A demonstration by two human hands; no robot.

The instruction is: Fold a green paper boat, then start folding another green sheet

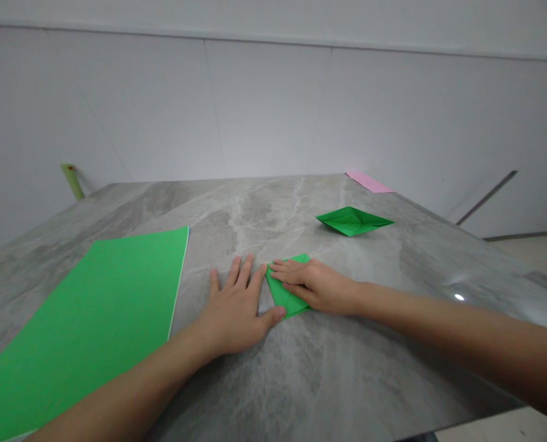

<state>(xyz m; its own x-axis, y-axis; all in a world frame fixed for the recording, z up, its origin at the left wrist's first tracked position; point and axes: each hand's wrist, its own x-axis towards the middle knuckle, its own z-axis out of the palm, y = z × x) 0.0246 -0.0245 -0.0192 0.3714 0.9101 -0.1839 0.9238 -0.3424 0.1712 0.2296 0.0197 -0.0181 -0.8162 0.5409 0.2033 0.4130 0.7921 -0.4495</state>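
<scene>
A small folded piece of green paper (286, 297) lies flat on the grey marbled table. My left hand (236, 313) rests palm down with fingers spread, its thumb and index fingertip touching the paper's left edge. Across the top of the paper lies my right hand (312, 283), fingers stretched out and pressing on it, hiding its right part. Behind and to the right sits a green folded paper boat (352, 221), pointed at both ends, touched by neither hand.
A stack of large green paper sheets (102, 307) covers the table's left side. At the far right corner lies a pink paper (369, 182). The grey table (255, 209) ends near a white wall (264, 110). A pale green bar (73, 182) shows beyond the left edge.
</scene>
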